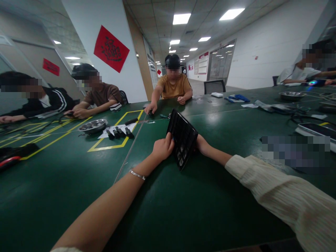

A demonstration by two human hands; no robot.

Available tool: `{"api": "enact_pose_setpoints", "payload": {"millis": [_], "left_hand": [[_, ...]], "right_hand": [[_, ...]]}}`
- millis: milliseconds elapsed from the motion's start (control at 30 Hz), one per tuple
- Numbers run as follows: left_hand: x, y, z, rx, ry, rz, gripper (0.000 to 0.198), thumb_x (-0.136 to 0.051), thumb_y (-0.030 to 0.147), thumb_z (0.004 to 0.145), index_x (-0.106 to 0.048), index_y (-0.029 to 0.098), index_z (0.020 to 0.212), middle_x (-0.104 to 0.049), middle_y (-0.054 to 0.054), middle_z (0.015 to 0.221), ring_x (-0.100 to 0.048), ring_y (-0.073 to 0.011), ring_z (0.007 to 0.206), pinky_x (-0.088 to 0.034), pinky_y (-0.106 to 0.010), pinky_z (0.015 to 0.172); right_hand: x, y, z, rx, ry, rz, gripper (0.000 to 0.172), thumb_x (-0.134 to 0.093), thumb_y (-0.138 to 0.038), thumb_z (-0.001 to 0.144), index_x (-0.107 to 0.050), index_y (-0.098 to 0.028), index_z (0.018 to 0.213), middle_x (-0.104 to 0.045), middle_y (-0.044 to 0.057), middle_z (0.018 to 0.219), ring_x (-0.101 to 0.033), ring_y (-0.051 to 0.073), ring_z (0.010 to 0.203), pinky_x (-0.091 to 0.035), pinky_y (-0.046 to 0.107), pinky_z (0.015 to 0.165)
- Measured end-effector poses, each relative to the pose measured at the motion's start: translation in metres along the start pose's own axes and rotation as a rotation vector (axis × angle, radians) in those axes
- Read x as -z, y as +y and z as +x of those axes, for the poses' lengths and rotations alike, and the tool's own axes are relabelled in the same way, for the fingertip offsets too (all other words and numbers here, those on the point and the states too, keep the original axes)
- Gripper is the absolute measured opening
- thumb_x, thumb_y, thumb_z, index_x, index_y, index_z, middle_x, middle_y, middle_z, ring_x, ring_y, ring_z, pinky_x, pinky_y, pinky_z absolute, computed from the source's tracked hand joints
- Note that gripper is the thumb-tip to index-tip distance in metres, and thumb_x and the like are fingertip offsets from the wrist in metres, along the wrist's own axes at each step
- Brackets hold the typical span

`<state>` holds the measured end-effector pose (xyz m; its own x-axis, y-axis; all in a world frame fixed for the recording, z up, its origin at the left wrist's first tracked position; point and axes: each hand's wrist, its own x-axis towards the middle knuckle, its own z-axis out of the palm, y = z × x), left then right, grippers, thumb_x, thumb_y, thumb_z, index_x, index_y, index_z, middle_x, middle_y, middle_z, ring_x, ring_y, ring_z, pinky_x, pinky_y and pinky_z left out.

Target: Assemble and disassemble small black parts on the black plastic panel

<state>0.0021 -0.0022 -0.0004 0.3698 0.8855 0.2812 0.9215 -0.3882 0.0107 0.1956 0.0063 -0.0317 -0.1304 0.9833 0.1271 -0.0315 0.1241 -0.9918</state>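
Note:
Between my hands a black compartment tray (182, 134) is held up on a slant above the green table. It looks like shiny plastic with a grid of cells, and small pale bits show near its lower end. My left hand (163, 147) is closed on its left edge, thumb over the inner face. On the opposite side my right hand (203, 145) grips the right edge; most of its fingers are hidden behind the tray. A silver bracelet (137, 174) circles my left wrist.
Several black brush-like pieces (119, 132) lie on white paper to the left, near a metal bowl (93, 126). Across the table (168, 199) a person in a mustard shirt (174, 85) reaches toward small items. At right are another bowl (292, 95), cables and a phone-like device (319, 130).

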Motion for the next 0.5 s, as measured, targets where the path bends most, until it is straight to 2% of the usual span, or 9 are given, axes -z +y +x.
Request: {"api": "enact_pose_setpoints", "payload": {"millis": [200, 500], "left_hand": [[0.0004, 0.0000, 0.0005, 0.016, -0.014, 0.003, 0.041, -0.022, 0.038, 0.091, -0.042, 0.013, 0.117, -0.066, -0.010, 0.080, -0.064, -0.0199, 0.076, -0.042, -0.027, 0.065], [0.0022, -0.0007, 0.0013, 0.031, -0.039, 0.020, 0.044, -0.016, 0.040, 0.093, -0.042, 0.017, 0.119, -0.067, -0.009, 0.081, -0.064, -0.0204, 0.077, -0.041, -0.027, 0.065]], "right_hand": [[0.0001, 0.0024, 0.0037, -0.003, 0.004, -0.009, 0.026, -0.042, -0.040, 0.082, -0.049, -0.018, 0.091, -0.049, -0.004, 0.050, -0.043, 0.010, 0.035, -0.032, 0.021, 0.031], [0.0012, 0.0028, 0.0027, 0.005, 0.002, -0.009, 0.024, -0.040, -0.038, 0.082, -0.050, -0.018, 0.092, -0.050, -0.003, 0.051, -0.044, 0.011, 0.036, -0.033, 0.022, 0.032]]}}
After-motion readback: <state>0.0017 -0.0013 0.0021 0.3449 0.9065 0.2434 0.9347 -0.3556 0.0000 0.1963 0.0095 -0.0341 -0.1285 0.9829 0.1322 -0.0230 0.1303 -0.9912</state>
